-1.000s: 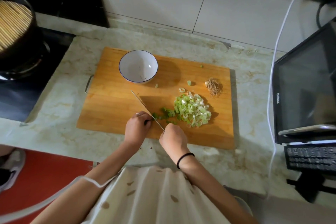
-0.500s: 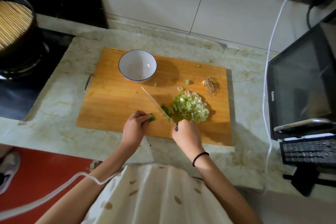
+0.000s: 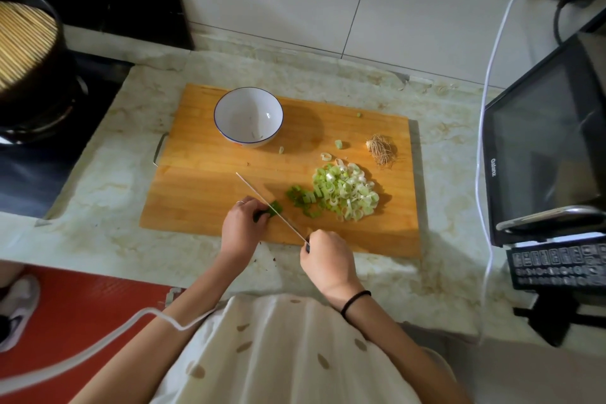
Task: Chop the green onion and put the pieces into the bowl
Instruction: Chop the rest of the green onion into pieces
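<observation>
Green onion stub (image 3: 274, 208), short & dark green, lay on the board (image 3: 203, 180) near its front edge, pinched at the fingertips of the left hand (image 3: 241, 228). That grip was narrow, curled round the stub's left end. Knife (image 3: 262, 198) blade ran diagonally, tip toward the board's middle, edge right against the stub's right side; whether it had bitten in, can't tell. Right hand (image 3: 328, 259) had its grip closed round the knife handle at the board's front edge, handle mostly hidden in the fist.

Just right of the blade sat a few dark green cut bits, then the chopped pile (image 3: 344, 192), pale green & white rings heaped on the board's right half. A couple of stray rings lay beyond the pile, w/ the root end (image 3: 380, 149) farther right.

Bowl (image 3: 242, 108), white w/ a blue rim, stood upright on the board's rear left, well apart from the pile, w/ a sliver or two inside near its bottom.

Board rested on a marbled worktop (image 3: 108, 174). To the left, a dark pot (image 3: 39, 82) on a black hob (image 3: 29, 180). To the right, a microwave (image 3: 541, 141) w/ a white cable (image 3: 492, 75) running down beside it. Black band (image 3: 355, 302) on the right wrist, ring (image 3: 241, 202) on a left finger.
</observation>
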Demonstrator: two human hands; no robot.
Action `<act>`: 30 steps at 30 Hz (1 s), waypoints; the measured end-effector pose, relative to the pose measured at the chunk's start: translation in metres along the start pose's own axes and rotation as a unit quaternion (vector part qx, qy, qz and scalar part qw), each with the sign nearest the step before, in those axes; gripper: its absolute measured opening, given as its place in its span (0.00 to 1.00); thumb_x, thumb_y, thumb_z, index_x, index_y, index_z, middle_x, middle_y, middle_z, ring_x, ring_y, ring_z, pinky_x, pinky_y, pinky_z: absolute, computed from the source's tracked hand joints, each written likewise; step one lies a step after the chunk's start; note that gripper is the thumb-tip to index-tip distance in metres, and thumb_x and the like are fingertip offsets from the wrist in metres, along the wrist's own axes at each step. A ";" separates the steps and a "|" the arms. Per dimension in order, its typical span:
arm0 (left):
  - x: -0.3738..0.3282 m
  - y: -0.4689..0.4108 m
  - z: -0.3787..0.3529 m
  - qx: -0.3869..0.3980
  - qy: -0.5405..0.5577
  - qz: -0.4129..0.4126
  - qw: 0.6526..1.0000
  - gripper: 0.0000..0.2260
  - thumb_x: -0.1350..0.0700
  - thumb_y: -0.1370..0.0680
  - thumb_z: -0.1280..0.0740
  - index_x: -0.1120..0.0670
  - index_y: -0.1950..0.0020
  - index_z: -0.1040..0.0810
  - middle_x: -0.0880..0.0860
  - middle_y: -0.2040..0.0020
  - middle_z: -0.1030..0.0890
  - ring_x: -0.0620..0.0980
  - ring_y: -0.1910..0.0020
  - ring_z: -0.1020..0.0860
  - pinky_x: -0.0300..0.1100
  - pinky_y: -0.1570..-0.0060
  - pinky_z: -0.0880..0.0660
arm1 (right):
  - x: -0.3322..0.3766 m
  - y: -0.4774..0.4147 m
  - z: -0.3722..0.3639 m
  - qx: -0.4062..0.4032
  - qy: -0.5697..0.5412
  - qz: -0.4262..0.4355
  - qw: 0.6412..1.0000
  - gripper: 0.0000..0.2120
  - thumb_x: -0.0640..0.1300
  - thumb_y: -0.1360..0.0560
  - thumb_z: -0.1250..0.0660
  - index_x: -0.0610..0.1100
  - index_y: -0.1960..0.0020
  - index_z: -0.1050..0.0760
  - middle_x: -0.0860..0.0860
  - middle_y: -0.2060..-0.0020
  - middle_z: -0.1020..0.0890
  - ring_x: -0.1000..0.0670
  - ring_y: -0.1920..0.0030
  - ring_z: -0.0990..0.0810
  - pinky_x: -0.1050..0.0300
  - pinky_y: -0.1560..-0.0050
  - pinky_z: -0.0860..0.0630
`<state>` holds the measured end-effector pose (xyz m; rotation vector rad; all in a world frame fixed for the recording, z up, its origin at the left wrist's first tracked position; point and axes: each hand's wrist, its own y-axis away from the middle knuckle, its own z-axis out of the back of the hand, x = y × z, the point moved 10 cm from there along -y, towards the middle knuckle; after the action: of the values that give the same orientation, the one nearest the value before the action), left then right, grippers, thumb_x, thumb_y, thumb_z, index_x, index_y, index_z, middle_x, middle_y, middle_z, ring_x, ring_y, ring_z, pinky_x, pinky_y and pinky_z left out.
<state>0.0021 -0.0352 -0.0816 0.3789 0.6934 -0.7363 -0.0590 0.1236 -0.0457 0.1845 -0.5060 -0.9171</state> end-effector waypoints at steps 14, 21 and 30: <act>-0.002 -0.006 0.002 0.008 0.010 -0.006 1.000 0.07 0.67 0.32 0.30 0.58 0.60 0.16 0.54 0.57 0.17 0.50 0.67 0.25 0.37 0.69 0.33 | 0.004 -0.005 -0.007 0.000 0.021 -0.014 1.000 0.07 0.40 0.25 0.41 0.41 0.57 0.25 0.44 0.57 0.19 0.41 0.55 0.20 0.57 0.63 0.34; 0.000 -0.009 0.000 0.013 0.009 -0.002 1.000 0.06 0.67 0.32 0.30 0.59 0.59 0.16 0.53 0.56 0.18 0.50 0.65 0.24 0.38 0.67 0.32 | 0.004 -0.021 -0.021 0.044 0.008 -0.060 0.997 0.06 0.38 0.26 0.40 0.41 0.58 0.24 0.44 0.59 0.17 0.42 0.56 0.18 0.58 0.66 0.31; 0.002 -0.006 -0.001 0.007 -0.031 -0.006 0.999 0.03 0.63 0.30 0.29 0.59 0.58 0.17 0.51 0.54 0.19 0.53 0.64 0.22 0.42 0.68 0.26 | 0.009 -0.042 -0.022 0.076 -0.016 -0.083 0.993 0.08 0.43 0.25 0.39 0.40 0.54 0.24 0.44 0.57 0.18 0.42 0.54 0.19 0.57 0.65 0.30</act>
<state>-0.0015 -0.0399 -0.0845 0.3637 0.6336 -0.7618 -0.0733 0.0896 -0.0766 0.3552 -0.5977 -1.0451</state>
